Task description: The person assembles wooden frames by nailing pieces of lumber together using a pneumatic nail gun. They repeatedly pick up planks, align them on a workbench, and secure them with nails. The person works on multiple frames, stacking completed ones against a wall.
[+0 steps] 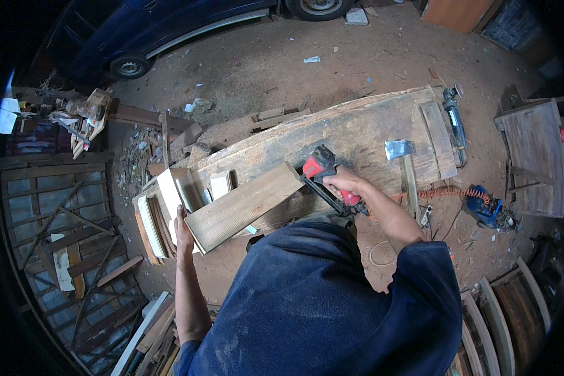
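My right hand (348, 182) is wrapped round the grip of a red and black nail gun (318, 164). The gun's nose and magazine sit at the right end of a long wooden board (244, 203). That board lies slantwise over the workbench (357, 135), and pale wood shows along its left end. There my left hand (183, 233) grips the end, fingers pointing away from me. A pale upright panel (169, 188) stands just beyond those fingers. Another small stack of pale pieces (222, 183) rests behind the board.
A hatchet (408, 172) and a blue angle grinder (455, 125) lie at the bench's right. An orange coiled hose (448, 192) runs to a blue compressor (484, 207). Pale boards (150, 225) are stacked at the left. A dark blue vehicle (188, 25) stands across the dirt floor.
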Available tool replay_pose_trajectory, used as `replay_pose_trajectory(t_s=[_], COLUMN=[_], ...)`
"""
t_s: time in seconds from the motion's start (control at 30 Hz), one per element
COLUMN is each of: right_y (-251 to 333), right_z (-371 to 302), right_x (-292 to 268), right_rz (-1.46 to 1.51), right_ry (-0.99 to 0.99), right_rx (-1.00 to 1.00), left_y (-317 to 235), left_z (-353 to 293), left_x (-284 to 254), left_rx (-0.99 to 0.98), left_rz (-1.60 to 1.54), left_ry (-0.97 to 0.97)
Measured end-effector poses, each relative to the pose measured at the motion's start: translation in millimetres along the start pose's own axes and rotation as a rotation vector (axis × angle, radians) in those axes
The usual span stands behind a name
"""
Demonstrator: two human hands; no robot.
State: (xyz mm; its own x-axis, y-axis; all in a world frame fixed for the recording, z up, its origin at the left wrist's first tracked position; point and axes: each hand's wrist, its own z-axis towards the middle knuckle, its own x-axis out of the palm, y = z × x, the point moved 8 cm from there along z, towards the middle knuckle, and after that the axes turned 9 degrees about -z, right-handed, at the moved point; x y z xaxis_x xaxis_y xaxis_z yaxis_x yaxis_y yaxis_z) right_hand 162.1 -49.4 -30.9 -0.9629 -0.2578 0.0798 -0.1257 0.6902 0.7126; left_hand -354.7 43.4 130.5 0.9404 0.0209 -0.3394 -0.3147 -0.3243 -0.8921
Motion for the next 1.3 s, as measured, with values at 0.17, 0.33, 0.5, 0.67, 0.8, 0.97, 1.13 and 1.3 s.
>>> replay_pose_trajectory(t_s=[0.17, 0.33, 0.5, 0.67, 0.8, 0.97, 1.13, 1.3], right_y=[-2, 13, 24, -3, 43, 92, 99, 105], right_z=[0, -13, -28, -17, -39, -78, -117, -135], right_x=[-14, -48, -57, -48, 10, 87, 80, 75], right_rz=[-0.057, -0.497, -0.756, -0.889, -0.865, 0.033, 0.647, 0.81], right_ry=[-0.132, -0.705, -0.793, -0.858, -0.859, 0.028, -0.129, -0.432], right_rx=[-0.001, -0.063, -0.053, -0.171, -0.55, -0.563, -0.447, -0.381], left_y=[10, 12, -4, -60, -81, -169, -191, -166], left_z=[4, 15, 12, -4, -18, -65, -92, -102], left_x=[-2, 0, 9, 55, 81, 184, 240, 263], left_rx=[-0.107, 0.061, 0.249, 0.134, 0.031, 0.189, 0.065, -0.077], left_rz=[0.02, 0.066, 0.287, 0.165, 0.352, 0.519, 0.411, 0.108], left_ry=[0.024, -0.017, 0.07, 0.016, 0.09, 0.316, 0.504, 0.527])
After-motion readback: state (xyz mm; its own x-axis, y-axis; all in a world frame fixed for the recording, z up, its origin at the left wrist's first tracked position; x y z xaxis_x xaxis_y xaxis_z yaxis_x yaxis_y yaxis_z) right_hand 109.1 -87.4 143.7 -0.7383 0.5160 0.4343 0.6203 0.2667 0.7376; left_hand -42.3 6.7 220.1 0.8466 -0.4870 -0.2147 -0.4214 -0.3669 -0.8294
